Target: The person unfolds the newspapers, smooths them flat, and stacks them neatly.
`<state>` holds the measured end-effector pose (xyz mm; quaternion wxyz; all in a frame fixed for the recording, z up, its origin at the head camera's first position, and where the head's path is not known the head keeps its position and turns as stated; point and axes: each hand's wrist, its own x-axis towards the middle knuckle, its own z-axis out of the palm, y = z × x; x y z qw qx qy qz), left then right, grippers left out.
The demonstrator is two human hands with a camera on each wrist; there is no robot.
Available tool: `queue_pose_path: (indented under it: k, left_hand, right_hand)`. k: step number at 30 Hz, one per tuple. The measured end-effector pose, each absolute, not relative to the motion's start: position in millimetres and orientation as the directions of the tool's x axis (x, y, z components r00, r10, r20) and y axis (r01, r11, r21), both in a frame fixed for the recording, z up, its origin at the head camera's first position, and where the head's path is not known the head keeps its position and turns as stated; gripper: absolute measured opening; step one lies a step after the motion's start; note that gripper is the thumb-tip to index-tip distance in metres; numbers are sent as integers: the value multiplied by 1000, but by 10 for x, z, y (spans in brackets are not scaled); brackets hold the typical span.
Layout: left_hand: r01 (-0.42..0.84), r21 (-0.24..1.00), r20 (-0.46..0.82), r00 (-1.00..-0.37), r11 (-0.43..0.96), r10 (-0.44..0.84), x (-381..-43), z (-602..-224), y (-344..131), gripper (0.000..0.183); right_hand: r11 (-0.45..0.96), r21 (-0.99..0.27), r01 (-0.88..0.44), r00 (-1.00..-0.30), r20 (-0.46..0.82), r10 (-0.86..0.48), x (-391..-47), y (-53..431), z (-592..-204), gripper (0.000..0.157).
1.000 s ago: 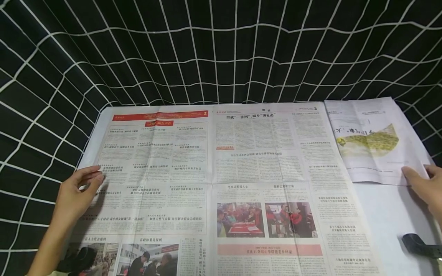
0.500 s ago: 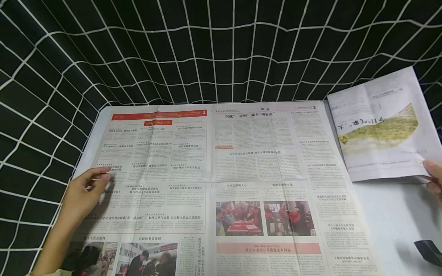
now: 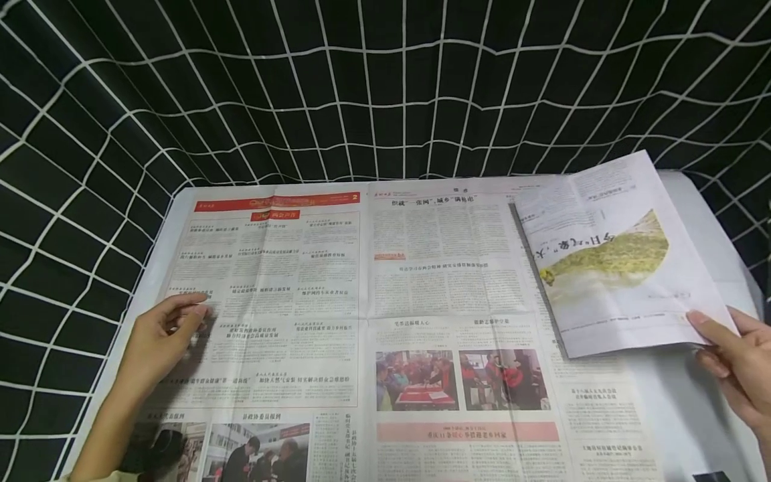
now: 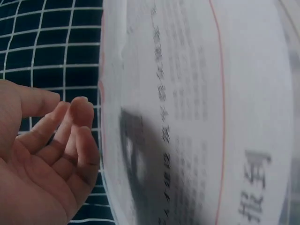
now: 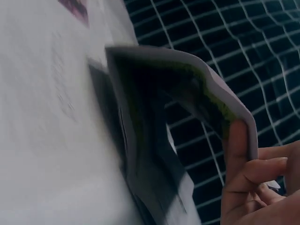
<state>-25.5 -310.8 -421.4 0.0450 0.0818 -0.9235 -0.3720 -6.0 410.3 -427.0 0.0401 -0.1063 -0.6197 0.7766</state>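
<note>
A large newspaper (image 3: 421,294) lies spread flat, its creases running along and across the pages. Over its left page hovers my left hand (image 3: 165,335), fingers loosely bent with nothing between them; the left wrist view shows the same hand (image 4: 51,154) beside the printed sheet. My right hand (image 3: 735,361) pinches the lower right corner of a smaller folded newspaper (image 3: 608,268), thumb on top and fingers beneath. This folded piece bears a green hill picture and upside-down print, and it overlaps the spread's right edge. In the right wrist view its layers gape apart at the fold (image 5: 159,51).
Under the newspapers is a white tabletop (image 3: 693,415), showing along the right side. A black cloth with a white grid (image 3: 385,94) hangs behind and at both sides. A dark object (image 3: 711,476) shows at the bottom right edge.
My right hand has lifted the folded newspaper from the far right and brought it leftward over the spread's right edge. My left hand has drifted slightly right.
</note>
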Motion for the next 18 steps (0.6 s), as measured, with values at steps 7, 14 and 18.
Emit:
queue_pose_path:
  k: [7, 14, 18]
  left_hand:
    - [-37, 709, 47, -994, 704, -100, -228, -4164, -2941, 33]
    - [24, 727, 19, -1000, 686, 14, -223, -4118, -2653, 36]
    - [13, 746, -34, -998, 666, 57, -221, -4103, -2445, 37]
  right_hand:
    - [8, -947, 322, -933, -316, 175, 193, 3746, -4256, 28]
    - [201, -903, 380, -924, -379, 44, 320, 3442, -4225, 45]
    - [266, -875, 405, -909, -418, 9, 402, 3212, -4217, 64]
